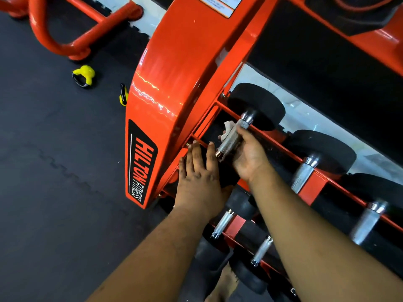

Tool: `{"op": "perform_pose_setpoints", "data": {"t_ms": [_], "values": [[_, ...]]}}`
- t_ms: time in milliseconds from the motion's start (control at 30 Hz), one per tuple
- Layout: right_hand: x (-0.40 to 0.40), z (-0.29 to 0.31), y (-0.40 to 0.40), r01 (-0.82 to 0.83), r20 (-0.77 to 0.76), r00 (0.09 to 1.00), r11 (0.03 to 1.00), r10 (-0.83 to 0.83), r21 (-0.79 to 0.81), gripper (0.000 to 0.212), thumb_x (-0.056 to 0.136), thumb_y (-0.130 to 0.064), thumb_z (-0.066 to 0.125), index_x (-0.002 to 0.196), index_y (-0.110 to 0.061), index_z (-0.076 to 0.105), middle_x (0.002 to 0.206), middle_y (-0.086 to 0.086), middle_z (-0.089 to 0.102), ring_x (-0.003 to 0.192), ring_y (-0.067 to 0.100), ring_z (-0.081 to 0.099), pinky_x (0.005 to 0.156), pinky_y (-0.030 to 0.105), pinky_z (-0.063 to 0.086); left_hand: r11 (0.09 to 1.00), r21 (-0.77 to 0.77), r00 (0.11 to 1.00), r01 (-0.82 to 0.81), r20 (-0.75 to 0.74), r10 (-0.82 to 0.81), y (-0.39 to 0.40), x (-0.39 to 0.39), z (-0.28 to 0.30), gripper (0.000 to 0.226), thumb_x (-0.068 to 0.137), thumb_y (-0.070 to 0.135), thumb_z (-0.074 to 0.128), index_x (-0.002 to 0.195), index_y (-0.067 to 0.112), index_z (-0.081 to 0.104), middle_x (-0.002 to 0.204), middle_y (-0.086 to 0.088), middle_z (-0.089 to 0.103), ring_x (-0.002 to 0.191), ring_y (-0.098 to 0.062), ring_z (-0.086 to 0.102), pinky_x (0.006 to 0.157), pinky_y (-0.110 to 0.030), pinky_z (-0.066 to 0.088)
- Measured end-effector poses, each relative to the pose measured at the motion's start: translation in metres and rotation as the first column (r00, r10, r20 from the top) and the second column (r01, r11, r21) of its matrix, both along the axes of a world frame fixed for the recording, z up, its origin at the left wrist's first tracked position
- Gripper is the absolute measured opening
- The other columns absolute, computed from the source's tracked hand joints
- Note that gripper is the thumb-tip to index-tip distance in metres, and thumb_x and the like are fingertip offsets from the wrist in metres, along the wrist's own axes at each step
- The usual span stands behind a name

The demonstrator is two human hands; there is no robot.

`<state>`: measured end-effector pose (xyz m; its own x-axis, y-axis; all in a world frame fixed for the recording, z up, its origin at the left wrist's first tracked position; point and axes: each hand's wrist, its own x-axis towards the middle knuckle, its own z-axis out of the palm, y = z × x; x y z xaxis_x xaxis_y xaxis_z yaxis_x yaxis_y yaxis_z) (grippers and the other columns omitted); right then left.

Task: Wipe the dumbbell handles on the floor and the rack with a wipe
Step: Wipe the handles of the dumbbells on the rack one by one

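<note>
**Wiping on the rack, first handle in work**

The right hand (246, 155) is wrapped from below around the handle (232, 138) of the dumbbell that lies nearest to the orange end plate (174, 83) of the rack (311, 186). A white wipe (227, 130) is pressed between the fingers and the handle, on the side toward the end plate. The left hand (199, 171) lies flat with straight fingers on the black head of the same dumbbell, just beside the end plate; it holds nothing.

I judge the task to be in an early or middle stage: 1 handle is being wiped now. Farther from the end plate, 2 more handles show on this row and 2 on the row below. From this view I cannot tell whether they are already wiped, and no dumbbell on the floor is visible.

The handle is silver metal, knurled, with smooth shiny collars at both ends. The wipe looks crumpled and small, slightly grey.
</note>
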<state>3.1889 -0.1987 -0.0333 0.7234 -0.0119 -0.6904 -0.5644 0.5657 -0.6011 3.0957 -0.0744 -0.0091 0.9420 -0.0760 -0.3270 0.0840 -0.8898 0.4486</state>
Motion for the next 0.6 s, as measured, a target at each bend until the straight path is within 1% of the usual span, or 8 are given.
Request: {"op": "perform_pose_setpoints", "data": {"t_ms": [67, 167, 200, 267, 333, 467, 567, 600], "values": [[0.009, 0.004, -0.008, -0.020, 0.013, 1.000, 1.000, 0.020, -0.007, 0.045, 0.098, -0.036, 0.057, 0.137, -0.014, 0.060, 0.125, 0.006, 0.066, 0.101, 0.017, 0.063, 0.104, 0.037, 0.046, 1.000, -0.001, 1.000, -0.003, 0.005, 0.003, 0.000, 0.000, -0.002, 0.111, 0.090, 0.065, 0.056, 0.158, 0.021, -0.020, 0.166, -0.017, -0.020, 0.155, -0.033, -0.015, 0.120, -0.045, -0.014], [0.016, 0.001, -0.011, 0.071, 0.039, 0.997, 0.997, -0.071, 0.004, 0.032, 0.098, -0.038, 0.056, 0.117, -0.018, 0.073, 0.116, 0.007, 0.069, 0.103, 0.018, 0.061, 0.109, 0.038, 0.041, 1.000, -0.016, 1.000, -0.013, 0.010, 0.014, 0.000, 0.000, -0.002, 0.111, 0.089, 0.064, 0.058, 0.158, 0.022, -0.019, 0.166, -0.016, -0.020, 0.155, -0.032, -0.017, 0.119, -0.044, -0.016], [0.011, -0.002, -0.009, 0.019, 0.026, 0.999, 1.000, -0.019, -0.024, 0.029, 0.097, -0.039, 0.057, 0.112, -0.020, 0.074, 0.111, 0.005, 0.070, 0.102, 0.017, 0.061, 0.107, 0.038, 0.043, 1.000, -0.014, 1.000, -0.014, 0.015, 0.014, 0.000, 0.000, -0.002, 0.112, 0.089, 0.064, 0.058, 0.158, 0.022, -0.018, 0.166, -0.016, -0.020, 0.155, -0.031, -0.017, 0.118, -0.043, -0.017], [-0.002, -0.006, -0.003, -0.141, -0.060, 0.989, 0.985, 0.135, -0.099, 0.034, 0.094, -0.043, 0.063, 0.117, -0.019, 0.073, 0.111, 0.005, 0.074, 0.103, 0.018, 0.068, 0.094, 0.037, 0.054, 1.000, -0.010, 1.000, -0.007, 0.012, 0.007, 0.001, -0.001, -0.001, 0.112, 0.089, 0.064, 0.059, 0.158, 0.022, -0.019, 0.166, -0.016, -0.019, 0.155, -0.031, -0.017, 0.119, -0.044, -0.016], [-0.003, -0.006, -0.004, -0.197, -0.112, 0.977, 0.967, 0.180, -0.159, 0.039, 0.091, -0.043, 0.069, 0.118, -0.016, 0.073, 0.113, 0.010, 0.075, 0.104, 0.022, 0.071, 0.086, 0.038, 0.057, 1.000, -0.014, 1.000, -0.004, 0.003, 0.004, 0.000, 0.000, -0.002, 0.112, 0.089, 0.063, 0.059, 0.158, 0.023, -0.020, 0.166, -0.016, -0.018, 0.155, -0.031, -0.016, 0.120, -0.046, -0.015], [0.017, 0.002, -0.009, -0.005, 0.008, 1.000, 0.985, 0.006, -0.175, 0.038, 0.086, -0.037, 0.072, 0.116, -0.012, 0.072, 0.117, 0.002, 0.074, 0.112, 0.019, 0.068, 0.090, 0.038, 0.055, 1.000, -0.006, 1.000, -0.003, -0.002, 0.003, 0.001, 0.000, 0.000, 0.111, 0.090, 0.063, 0.057, 0.158, 0.020, -0.020, 0.166, -0.018, -0.019, 0.155, -0.033, -0.016, 0.123, -0.049, -0.011], [-0.011, 0.002, -0.010, -0.169, -0.034, 0.985, 0.905, 0.169, -0.391, 0.028, 0.101, -0.029, 0.059, 0.117, -0.009, 0.071, 0.109, 0.002, 0.077, 0.101, 0.018, 0.072, 0.075, 0.029, 0.059, 1.000, -0.007, 1.000, 0.017, -0.019, -0.017, -0.001, -0.003, 0.000, 0.111, 0.092, 0.062, 0.055, 0.158, 0.019, -0.023, 0.165, -0.020, -0.023, 0.154, -0.033, -0.019, 0.122, -0.050, -0.013], [-0.020, 0.001, -0.010, -0.227, -0.065, 0.973, 0.861, 0.222, -0.454, 0.024, 0.102, -0.024, 0.057, 0.114, -0.009, 0.071, 0.104, 0.004, 0.077, 0.095, 0.016, 0.073, 0.077, 0.031, 0.059, 1.000, -0.015, 1.000, 0.014, -0.016, -0.014, 0.002, 0.001, -0.001, 0.111, 0.092, 0.062, 0.055, 0.157, 0.019, -0.023, 0.165, -0.021, -0.023, 0.154, -0.033, -0.020, 0.122, -0.050, -0.013]]}}
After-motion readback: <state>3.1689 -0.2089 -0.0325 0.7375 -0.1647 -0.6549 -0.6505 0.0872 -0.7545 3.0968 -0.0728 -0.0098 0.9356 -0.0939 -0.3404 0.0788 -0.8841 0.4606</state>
